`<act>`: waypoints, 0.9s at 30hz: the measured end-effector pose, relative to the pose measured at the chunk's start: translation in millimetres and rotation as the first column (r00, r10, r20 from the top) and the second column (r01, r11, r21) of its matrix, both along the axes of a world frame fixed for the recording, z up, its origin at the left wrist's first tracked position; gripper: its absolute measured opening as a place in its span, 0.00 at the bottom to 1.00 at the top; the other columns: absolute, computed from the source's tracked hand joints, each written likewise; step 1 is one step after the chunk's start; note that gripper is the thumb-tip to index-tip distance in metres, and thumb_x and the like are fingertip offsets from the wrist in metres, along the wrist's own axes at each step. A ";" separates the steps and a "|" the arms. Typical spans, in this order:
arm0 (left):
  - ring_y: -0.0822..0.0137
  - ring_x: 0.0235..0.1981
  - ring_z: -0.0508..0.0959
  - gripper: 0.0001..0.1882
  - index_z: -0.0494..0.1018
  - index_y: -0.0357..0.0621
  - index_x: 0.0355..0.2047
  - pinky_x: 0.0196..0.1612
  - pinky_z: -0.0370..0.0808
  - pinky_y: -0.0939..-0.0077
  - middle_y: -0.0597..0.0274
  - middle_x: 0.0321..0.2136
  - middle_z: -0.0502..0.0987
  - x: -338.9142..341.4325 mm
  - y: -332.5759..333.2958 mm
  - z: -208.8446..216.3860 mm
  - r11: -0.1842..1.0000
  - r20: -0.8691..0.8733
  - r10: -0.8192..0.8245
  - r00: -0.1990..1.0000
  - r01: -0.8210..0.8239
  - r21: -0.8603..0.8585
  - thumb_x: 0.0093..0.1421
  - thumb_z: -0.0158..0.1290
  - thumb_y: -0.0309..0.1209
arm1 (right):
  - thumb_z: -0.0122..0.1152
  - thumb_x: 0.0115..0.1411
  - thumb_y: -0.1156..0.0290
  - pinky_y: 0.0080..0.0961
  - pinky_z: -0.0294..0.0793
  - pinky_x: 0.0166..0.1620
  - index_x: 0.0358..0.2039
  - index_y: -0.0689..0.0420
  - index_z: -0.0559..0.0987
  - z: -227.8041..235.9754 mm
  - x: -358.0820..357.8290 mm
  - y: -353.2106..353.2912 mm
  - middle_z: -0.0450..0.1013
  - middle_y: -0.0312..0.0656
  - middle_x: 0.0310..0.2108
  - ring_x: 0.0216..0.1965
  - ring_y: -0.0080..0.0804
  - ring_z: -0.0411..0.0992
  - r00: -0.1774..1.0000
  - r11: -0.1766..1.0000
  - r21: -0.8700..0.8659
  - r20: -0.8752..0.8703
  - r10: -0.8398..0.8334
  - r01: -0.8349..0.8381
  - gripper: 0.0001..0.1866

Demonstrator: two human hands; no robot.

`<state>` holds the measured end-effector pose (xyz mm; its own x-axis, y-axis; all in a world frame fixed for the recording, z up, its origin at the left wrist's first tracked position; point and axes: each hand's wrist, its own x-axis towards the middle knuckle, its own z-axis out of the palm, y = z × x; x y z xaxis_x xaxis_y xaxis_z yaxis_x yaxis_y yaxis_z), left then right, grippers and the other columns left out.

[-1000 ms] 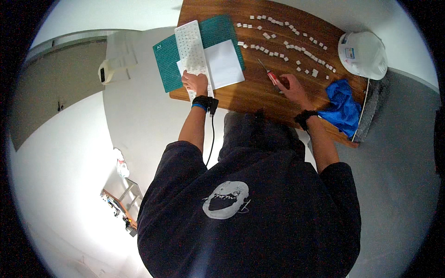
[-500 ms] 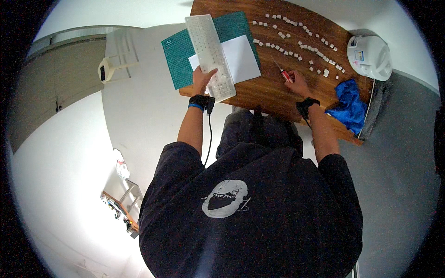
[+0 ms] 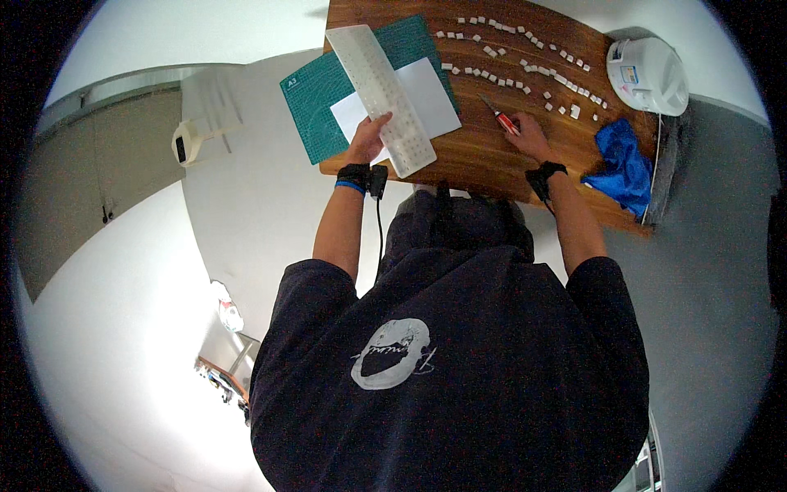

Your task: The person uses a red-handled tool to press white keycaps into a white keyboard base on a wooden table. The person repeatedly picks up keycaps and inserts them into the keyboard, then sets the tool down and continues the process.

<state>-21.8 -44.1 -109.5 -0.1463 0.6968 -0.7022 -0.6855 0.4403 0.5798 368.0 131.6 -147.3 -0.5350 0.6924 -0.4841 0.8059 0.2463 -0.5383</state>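
Note:
My left hand [image 3: 370,138] grips the left edge of a white keyboard [image 3: 384,102], with the thumb over its top. No keycaps can be made out on the keyboard, which slants across a green cutting mat [image 3: 307,123] and a white paper sheet [image 3: 433,102]. Over the wooden table to the right, my right hand [image 3: 531,139] is closed around a red-handled screwdriver [image 3: 507,123]. Its thin metal shaft points up and left, away from me. The tip is apart from the keyboard. Beyond this hand lie several loose white keycaps [image 3: 537,69] in uneven rows.
A white rounded appliance [image 3: 648,78] stands at the table's far right corner. Below it a crumpled blue cloth [image 3: 621,168] lies by the right edge of the wooden table [image 3: 467,152]. A cable [image 3: 379,238] hangs from my left wrist's black band.
The keyboard's near end has swung slightly right, with my left hand still on it. My right hand keeps the screwdriver, its shaft now showing more broadly. The whole view has shifted a little.

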 end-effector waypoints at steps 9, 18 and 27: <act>0.52 0.56 0.74 0.27 0.62 0.30 0.60 0.59 0.75 0.63 0.47 0.56 0.70 35.9 19.3 5.6 0.958 0.017 -0.286 0.958 0.286 -0.001 0.64 0.57 0.28 | 0.63 0.59 0.66 0.43 0.69 0.56 0.56 0.60 0.67 3.6 18.1 -17.4 0.69 0.56 0.53 0.54 0.53 0.69 0.999 1.000 -0.010 -0.033 -0.017 0.017 0.27; 0.54 0.56 0.73 0.25 0.64 0.34 0.57 0.60 0.75 0.64 0.49 0.56 0.71 79.7 26.2 -43.7 0.958 0.324 -0.246 0.913 0.279 -0.059 0.64 0.58 0.32 | 0.63 0.58 0.62 0.44 0.71 0.57 0.59 0.62 0.66 17.1 49.3 -24.0 0.71 0.57 0.54 0.56 0.54 0.70 0.995 1.000 0.028 -0.097 -0.008 0.011 0.32; 0.58 0.57 0.72 0.22 0.65 0.38 0.56 0.61 0.74 0.62 0.55 0.54 0.71 122.9 36.6 -52.8 0.968 0.417 -0.192 0.888 0.241 -0.068 0.67 0.55 0.35 | 0.60 0.60 0.64 0.43 0.71 0.55 0.55 0.57 0.67 26.2 67.3 -29.4 0.72 0.54 0.50 0.53 0.51 0.72 0.984 0.991 -0.115 -0.155 -0.092 0.075 0.25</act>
<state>101.2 -7.6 -162.3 0.3121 0.5901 -0.7446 -0.7296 0.6508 0.2099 435.3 102.2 -121.1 -0.5537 0.6863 -0.4716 0.7229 0.1150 -0.6813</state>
